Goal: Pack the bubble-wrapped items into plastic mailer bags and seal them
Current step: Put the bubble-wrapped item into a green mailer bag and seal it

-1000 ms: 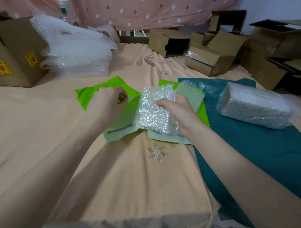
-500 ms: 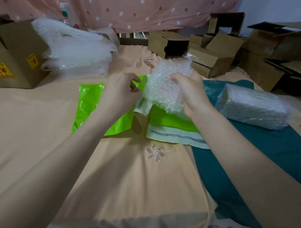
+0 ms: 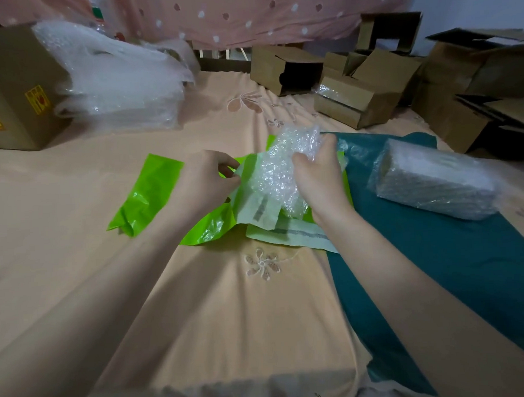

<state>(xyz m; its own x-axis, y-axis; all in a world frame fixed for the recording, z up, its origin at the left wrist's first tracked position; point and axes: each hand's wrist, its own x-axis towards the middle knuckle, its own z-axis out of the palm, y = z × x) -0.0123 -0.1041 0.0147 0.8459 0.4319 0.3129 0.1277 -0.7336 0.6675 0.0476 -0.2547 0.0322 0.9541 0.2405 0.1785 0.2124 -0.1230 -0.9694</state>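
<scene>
My right hand (image 3: pixel 319 178) grips a small bubble-wrapped item (image 3: pixel 279 174), tilted with its lower end down at the mouth of a green mailer bag (image 3: pixel 153 196). My left hand (image 3: pixel 206 179) pinches the pale flap of that bag and holds it up beside the item. A second green mailer (image 3: pixel 291 236) lies flat underneath, its pale flap with a grey adhesive strip facing me. A larger bubble-wrapped block (image 3: pixel 432 180) lies on the teal cloth (image 3: pixel 435 266) to the right.
A peach bedsheet (image 3: pixel 229 318) covers the work surface. A stack of bubble wrap (image 3: pixel 114 81) and a brown carton (image 3: pixel 16 88) stand at the back left. Several open cardboard boxes (image 3: pixel 361 99) crowd the back right.
My right hand has brought the bubble-wrapped item down from its raised position toward the bag mouth. My left hand still holds the flap and has shifted slightly lower.
</scene>
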